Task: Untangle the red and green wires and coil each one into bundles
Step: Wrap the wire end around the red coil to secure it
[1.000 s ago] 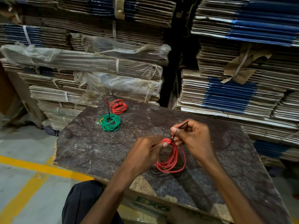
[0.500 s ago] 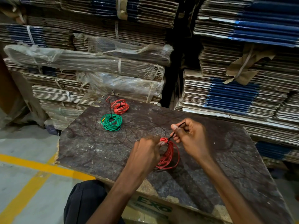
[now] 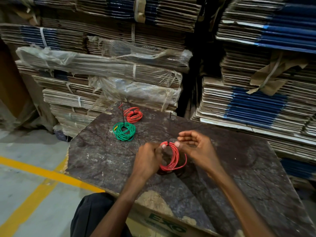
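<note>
A red wire coil point(image 3: 174, 158) stands upright above the dark board point(image 3: 95, 151), bound at its top by a small black tie. My left hand point(image 3: 150, 159) pinches the coil's top from the left. My right hand point(image 3: 196, 147) is at the coil's top right; its thumb touches the wire and its other fingers are spread. A green coil point(image 3: 124, 131) and a second red coil point(image 3: 133, 115) lie flat at the board's far left, each with a black tie sticking up.
Stacks of flattened cardboard point(image 3: 119, 65) rise right behind the board, and more stacks point(image 3: 256, 100) to the right. A grey floor with yellow lines point(image 3: 34, 170) lies to the left. A printed carton point(image 3: 164, 223) shows under the board's near edge.
The black tie end that my right hand was pulling is no longer in its fingers, and those fingers have spread. The red coil has swung more upright.
</note>
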{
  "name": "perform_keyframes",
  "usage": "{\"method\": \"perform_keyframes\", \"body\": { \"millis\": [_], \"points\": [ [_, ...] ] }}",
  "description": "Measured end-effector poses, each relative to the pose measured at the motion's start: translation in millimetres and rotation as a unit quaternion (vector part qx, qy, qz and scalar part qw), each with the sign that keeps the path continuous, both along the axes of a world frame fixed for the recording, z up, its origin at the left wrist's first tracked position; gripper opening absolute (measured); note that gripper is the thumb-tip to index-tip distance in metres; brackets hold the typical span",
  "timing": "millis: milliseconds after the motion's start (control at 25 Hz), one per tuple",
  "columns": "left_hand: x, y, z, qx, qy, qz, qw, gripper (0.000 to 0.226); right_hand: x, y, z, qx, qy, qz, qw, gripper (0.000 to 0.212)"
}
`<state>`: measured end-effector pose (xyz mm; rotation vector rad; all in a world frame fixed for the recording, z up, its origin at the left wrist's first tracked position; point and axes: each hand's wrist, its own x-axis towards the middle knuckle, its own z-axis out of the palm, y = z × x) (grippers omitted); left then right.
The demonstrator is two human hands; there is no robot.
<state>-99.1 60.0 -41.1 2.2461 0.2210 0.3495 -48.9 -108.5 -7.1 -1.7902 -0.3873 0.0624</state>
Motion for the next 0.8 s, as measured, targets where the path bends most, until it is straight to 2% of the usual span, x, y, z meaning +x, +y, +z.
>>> {"method": "perform_keyframes", "body": {
  "millis": [120,240,360,480,600,720,800],
  "points": [
    [10,14,-5,-0.090,0.027,0.038,0.995,0.043,9,11,-18,-0.017,0.047,0.064,0.997,0.034],
    [21,22,-11,-0.106,0.030,0.051,0.993,0.035,22,29,-32,-0.010,0.037,0.030,0.999,0.030],
    [20,29,-11,0.013,-0.018,0.071,0.997,0.022,47,48,-44,-0.055,0.011,-0.043,0.997,0.031],
    [8,35,-16,0.139,-0.036,0.045,0.989,0.046,61,57,-54,-0.098,-0.014,-0.059,0.993,0.034],
    [2,40,-24,0.283,-0.045,0.032,0.958,0.055,52,55,-45,-0.180,-0.078,-0.010,0.981,0.036],
    [8,42,-27,0.400,-0.005,0.005,0.917,0.063,38,46,-34,-0.302,-0.136,0.076,0.941,0.062],
    [15,43,-31,0.429,0.019,0.001,0.903,0.068,38,45,-36,-0.361,-0.152,0.111,0.913,0.075]
  ]
}}
